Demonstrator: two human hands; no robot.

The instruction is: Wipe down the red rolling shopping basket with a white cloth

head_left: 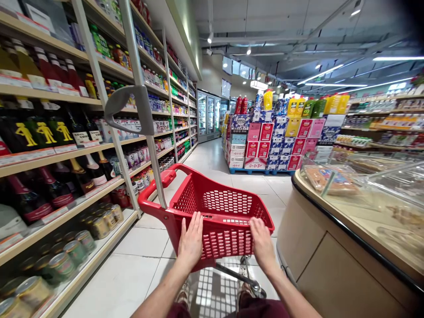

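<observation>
A red plastic shopping cart (228,238) with perforated sides and a tall grey loop handle (130,110) on a metal pole stands sideways in front of me. Its basket looks empty. My left hand (191,238) lies on the near side of the basket by the rim, fingers stretched out and thumb apart. Toward the basket's right end, my right hand (263,243) has its fingers bent over the rim; their undersides are hidden. A caster wheel (258,289) and part of the metal leg show below the basket, close to my shoes.
Tall shelves (74,152) of bottles and cans line the left side. At right stands a rounded display counter (318,247) with clear covers. Farther ahead, stacked drink cartons (258,145) rest on a blue pallet (248,170). Glass-door fridges (208,112) are at the back.
</observation>
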